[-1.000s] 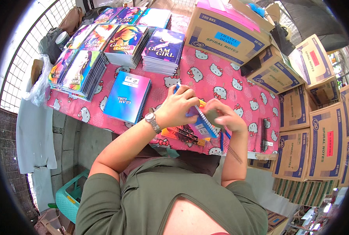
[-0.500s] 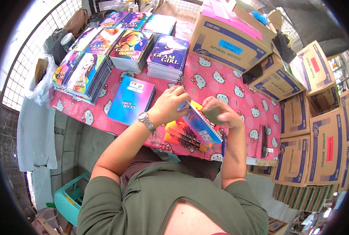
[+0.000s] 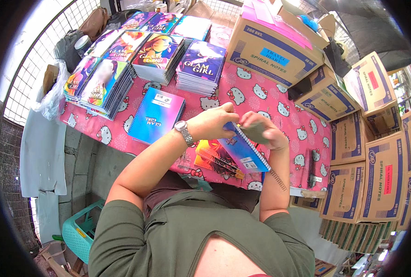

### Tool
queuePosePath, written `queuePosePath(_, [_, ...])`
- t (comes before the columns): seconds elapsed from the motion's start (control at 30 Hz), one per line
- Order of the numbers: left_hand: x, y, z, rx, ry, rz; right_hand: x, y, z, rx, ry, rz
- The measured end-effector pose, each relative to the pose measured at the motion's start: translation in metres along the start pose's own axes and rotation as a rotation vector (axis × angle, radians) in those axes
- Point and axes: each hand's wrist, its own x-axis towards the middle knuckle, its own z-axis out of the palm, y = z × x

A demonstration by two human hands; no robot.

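My left hand (image 3: 214,121), with a watch on the wrist, grips the top edge of a blue spiral notebook (image 3: 243,151) held tilted above the table. My right hand (image 3: 260,130) pinches the same notebook at its upper spiral edge, fingers closed. Under the notebook lie orange and yellow notebooks (image 3: 214,157) near the table's front edge. A second blue notebook (image 3: 157,115) lies flat on the pink patterned tablecloth (image 3: 279,106), left of my hands.
Stacks of colourful spiral notebooks (image 3: 150,51) fill the far left of the table. Brown cardboard boxes (image 3: 270,51) stand at the back and pile up on the right (image 3: 367,180). Loose black spiral bindings (image 3: 311,161) lie at the right. A teal stool (image 3: 83,231) stands below.
Both hands and the blue notebook have shifted slightly toward me and to the right. The notebook is more tilted, showing its back cover.
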Motion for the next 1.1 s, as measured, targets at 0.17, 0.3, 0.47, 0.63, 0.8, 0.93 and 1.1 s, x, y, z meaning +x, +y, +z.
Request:
queuePosePath(0.17, [0.001,-0.004,0.008,-0.073,0.020,0.010,-0.002,0.005,-0.008,-0.113,0.022,0.005])
queuePosePath(0.3, [0.001,-0.003,0.007,-0.092,0.007,-0.024,0.002,-0.007,-0.007,-0.186,0.075,0.275])
queuePosePath(0.47, [0.002,-0.006,0.005,-0.095,0.035,-0.006,0.001,-0.001,-0.011,-0.198,0.067,0.210])
queuePosePath(0.63, [-0.001,-0.011,0.006,-0.118,0.065,-0.004,0.013,-0.003,0.000,0.033,-0.066,-0.009])
queuePosePath(0.8, [-0.004,-0.010,0.003,-0.145,0.086,-0.027,0.015,-0.009,0.006,0.209,-0.109,-0.075])
queuePosePath(0.93, [-0.004,-0.010,0.002,-0.187,0.135,-0.042,0.006,0.018,-0.032,-0.566,0.266,0.411])
queuePosePath(1.1, [-0.013,-0.005,0.004,-0.214,0.291,-0.170,-0.073,0.059,-0.070,-1.415,1.169,0.742])
